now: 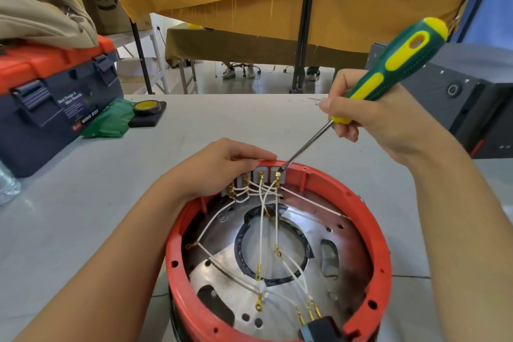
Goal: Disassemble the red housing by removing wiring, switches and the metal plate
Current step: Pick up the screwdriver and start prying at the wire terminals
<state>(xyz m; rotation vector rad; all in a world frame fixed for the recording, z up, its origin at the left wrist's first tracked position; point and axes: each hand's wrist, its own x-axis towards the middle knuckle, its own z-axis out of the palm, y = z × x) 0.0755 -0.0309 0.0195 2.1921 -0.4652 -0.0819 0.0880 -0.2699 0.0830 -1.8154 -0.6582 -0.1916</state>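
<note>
The housing (361,280) stands open side up on the table (83,216) just in front of me, the plate (222,280) lying in its bottom under loose white wires (211,219). My left hand (219,166) curls over the far rim, fingers gripping the wall just behind the switches (258,179). My right hand (369,116) pinches the screwdriver (388,69) low on its handle, near the shaft, and the tip rests at the rightmost brass terminal (277,176) on the switch block.

The step in hand, as I judge it, is freeing that terminal or prying the switch from the wall. To do it well, I should keep the left hand braced so the housing does not tip or turn, seat the blade squarely before levering, and work with small, short pushes. My left fingertips lie close to the tip, so a slip toward them is the main hazard. I should lever away from them, and avoid tugging the thin wires, which look easy to tear.
</note>
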